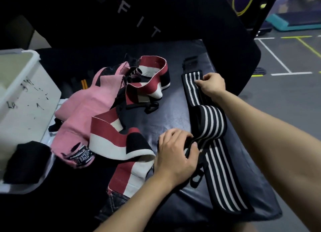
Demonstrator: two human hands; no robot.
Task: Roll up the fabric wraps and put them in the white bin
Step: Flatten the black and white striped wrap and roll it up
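The striped wrap point(211, 120), right of centre, looks soft and floppy; the left hand point(177, 153) grips its near fold, the right hand point(212, 85) pinches its far end, best rolled from there.

Both forearms bare, no sleeves, left hand point(175, 155) ringless.

We see a dim room with a grey floor point(281, 96) marked by white and yellow lines point(276, 58). A dark padded desk point(173, 113) fills the middle, a black panel lettered "FIT" point(139, 18) stands behind it, and a teal platform point(291, 23) sits far right.
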